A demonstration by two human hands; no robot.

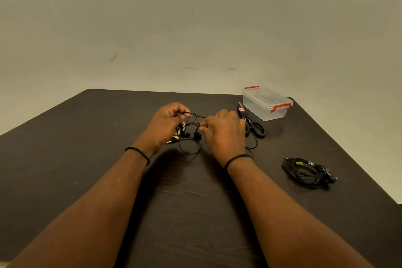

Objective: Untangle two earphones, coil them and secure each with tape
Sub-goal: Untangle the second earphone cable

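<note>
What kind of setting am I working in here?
Probably a plain indoor room, perhaps a home or office: a dark wooden table against a bare beige wall, with scissors and a clear latched storage box.

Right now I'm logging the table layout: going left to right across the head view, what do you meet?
left hand → loose earphone held between the hands → right hand → scissors → clear box with red clips → coiled earphone.
</note>
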